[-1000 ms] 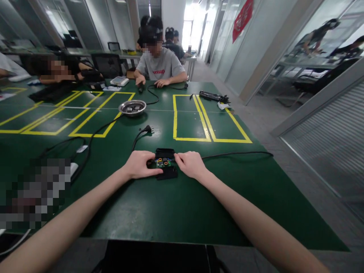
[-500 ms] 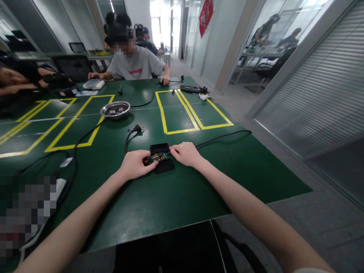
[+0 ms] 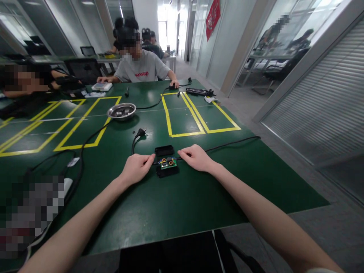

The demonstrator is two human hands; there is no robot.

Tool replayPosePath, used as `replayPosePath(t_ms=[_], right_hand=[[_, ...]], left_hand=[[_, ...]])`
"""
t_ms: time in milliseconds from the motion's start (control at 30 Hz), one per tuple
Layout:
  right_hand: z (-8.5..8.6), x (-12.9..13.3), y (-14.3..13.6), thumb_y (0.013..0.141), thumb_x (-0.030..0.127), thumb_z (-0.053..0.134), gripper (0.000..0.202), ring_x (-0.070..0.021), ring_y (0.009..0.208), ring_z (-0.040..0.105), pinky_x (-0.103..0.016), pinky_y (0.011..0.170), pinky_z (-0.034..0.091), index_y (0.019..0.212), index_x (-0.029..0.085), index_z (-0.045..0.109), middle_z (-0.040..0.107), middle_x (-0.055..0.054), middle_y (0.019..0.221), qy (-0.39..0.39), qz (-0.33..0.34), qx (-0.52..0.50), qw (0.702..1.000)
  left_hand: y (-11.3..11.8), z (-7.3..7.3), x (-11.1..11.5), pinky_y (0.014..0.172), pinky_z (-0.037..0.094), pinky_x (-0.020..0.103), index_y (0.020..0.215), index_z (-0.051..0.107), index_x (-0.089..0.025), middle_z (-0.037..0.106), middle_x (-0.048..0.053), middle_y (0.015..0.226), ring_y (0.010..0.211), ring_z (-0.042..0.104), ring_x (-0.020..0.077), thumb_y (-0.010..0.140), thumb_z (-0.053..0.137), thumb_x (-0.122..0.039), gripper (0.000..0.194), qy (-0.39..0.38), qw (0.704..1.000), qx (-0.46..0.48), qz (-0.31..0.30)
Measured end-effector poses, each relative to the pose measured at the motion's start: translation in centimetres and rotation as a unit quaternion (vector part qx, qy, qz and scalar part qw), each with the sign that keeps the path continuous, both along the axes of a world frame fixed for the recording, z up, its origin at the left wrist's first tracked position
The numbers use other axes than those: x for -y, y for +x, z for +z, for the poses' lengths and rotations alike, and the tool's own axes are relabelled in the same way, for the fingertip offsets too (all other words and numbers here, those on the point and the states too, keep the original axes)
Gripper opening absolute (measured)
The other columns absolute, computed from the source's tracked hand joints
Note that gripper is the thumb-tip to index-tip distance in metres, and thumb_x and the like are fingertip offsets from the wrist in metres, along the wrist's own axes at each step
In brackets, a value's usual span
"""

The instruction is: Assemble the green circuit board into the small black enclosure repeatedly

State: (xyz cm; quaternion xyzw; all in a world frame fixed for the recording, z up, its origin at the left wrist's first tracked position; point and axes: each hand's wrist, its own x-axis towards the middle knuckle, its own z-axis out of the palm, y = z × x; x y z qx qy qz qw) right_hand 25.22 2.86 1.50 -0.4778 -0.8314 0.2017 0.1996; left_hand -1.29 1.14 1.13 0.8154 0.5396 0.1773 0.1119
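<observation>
A small green circuit board with ring-shaped coils lies between my hands, over the near half of an opened black case. The other case half sits just beyond it. My left hand pinches the black cable at the board's left end. On the right side, my right hand is closed round the cable that runs off to the right. A black plug on a bent cord lies beyond my left hand.
A metal bowl with small metal parts stands further back left. Yellow tape outlines mark the green table. Across it, a person in a grey shirt touches a white device. Black tools lie at the back right.
The board now shows fully; my left fingers have drawn back from it onto the cable. The case halves lie further apart from the board. The whole view has shifted slightly.
</observation>
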Motion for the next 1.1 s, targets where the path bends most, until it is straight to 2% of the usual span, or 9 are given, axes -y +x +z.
replayPosePath(t_ms=[133, 233, 433, 533, 600, 700, 933, 1100], right_hand=[[-0.3, 0.1, 0.1, 0.1, 0.034, 0.042, 0.048, -0.0101, 0.051, 0.035, -0.027, 0.06, 0.024, 0.055, 0.021, 0.031, 0.032, 0.004, 0.053, -0.02, 0.049, 0.0, 0.999], [-0.6, 0.3, -0.3, 0.1, 0.033, 0.043, 0.047, -0.0104, 0.051, 0.036, -0.027, 0.06, 0.024, 0.055, 0.02, 0.036, 0.035, 0.004, 0.052, -0.022, 0.07, 0.021, 0.997], [-0.2, 0.5, -0.8, 0.102, 0.035, 0.048, 0.046, -0.0138, 0.055, 0.045, -0.029, 0.061, 0.024, 0.059, 0.02, 0.056, 0.053, 0.0, 0.056, 0.011, 0.024, 0.117, 0.993], [0.1, 0.4, -0.6, 0.1, 0.034, 0.051, 0.044, -0.0146, 0.056, 0.047, -0.029, 0.061, 0.025, 0.06, 0.019, 0.059, 0.058, -0.001, 0.058, 0.023, 0.014, 0.151, 0.988], [0.1, 0.3, -0.4, 0.097, 0.03, 0.054, 0.041, -0.015, 0.06, 0.05, -0.028, 0.063, 0.028, 0.058, 0.019, 0.059, 0.06, -0.002, 0.06, 0.042, 0.033, 0.16, 0.986], [-0.2, -0.1, -0.3, 0.093, 0.025, 0.055, 0.037, -0.0153, 0.064, 0.052, -0.028, 0.07, 0.032, 0.057, 0.018, 0.057, 0.062, -0.003, 0.064, 0.058, 0.077, 0.15, 0.984], [-1.3, -0.6, -0.3, 0.095, 0.027, 0.051, 0.042, -0.0132, 0.06, 0.045, -0.027, 0.064, 0.029, 0.055, 0.018, 0.054, 0.053, 0.0, 0.057, 0.006, 0.072, 0.077, 0.994], [-1.4, -0.6, -0.3, 0.098, 0.031, 0.05, 0.046, -0.0124, 0.058, 0.044, -0.027, 0.064, 0.029, 0.055, 0.018, 0.055, 0.052, 0.001, 0.057, 0.003, 0.075, 0.066, 0.995]], left_hand=[[0.1, -0.1, 0.9, 0.056, 0.025, 0.03, 0.05, 0.045, -0.021, 0.047, 0.001, 0.044, 0.044, 0.045, 0.0157, 0.103, 0.031, -0.048, 0.062, -0.027, 0.999, -0.023, -0.038], [-0.2, -0.1, 0.7, 0.056, 0.025, 0.031, 0.05, 0.05, -0.021, 0.052, 0.002, 0.046, 0.045, 0.049, 0.017, 0.103, 0.033, -0.047, 0.062, -0.026, 0.997, -0.053, -0.04], [-0.4, -0.2, 0.0, 0.056, 0.023, 0.03, 0.055, 0.062, -0.021, 0.066, 0.006, 0.055, 0.057, 0.06, 0.0203, 0.103, 0.036, -0.045, 0.06, 0.04, 0.994, -0.1, -0.017], [0.0, -0.3, 0.1, 0.056, 0.024, 0.03, 0.057, 0.062, -0.021, 0.067, 0.007, 0.058, 0.058, 0.06, 0.0196, 0.105, 0.034, -0.044, 0.06, 0.048, 0.993, -0.103, -0.022], [0.3, -0.3, 0.2, 0.057, 0.026, 0.029, 0.058, 0.061, -0.02, 0.067, 0.006, 0.058, 0.058, 0.06, 0.0192, 0.105, 0.034, -0.044, 0.059, 0.04, 0.994, -0.094, -0.031], [0.5, -0.3, 0.4, 0.057, 0.027, 0.029, 0.057, 0.058, -0.02, 0.063, 0.005, 0.056, 0.055, 0.057, 0.0185, 0.104, 0.036, -0.043, 0.057, 0.03, 0.996, -0.076, -0.033], [0.9, -0.3, 1.0, 0.056, 0.026, 0.029, 0.056, 0.052, -0.02, 0.054, 0.001, 0.049, 0.047, 0.047, 0.0146, 0.105, 0.036, -0.047, 0.059, 0.057, 0.998, -0.007, -0.017], [1.1, -0.6, 0.8, 0.056, 0.028, 0.029, 0.056, 0.056, -0.02, 0.059, 0.003, 0.051, 0.05, 0.052, 0.0165, 0.105, 0.036, -0.045, 0.058, 0.029, 0.998, -0.044, -0.034]])
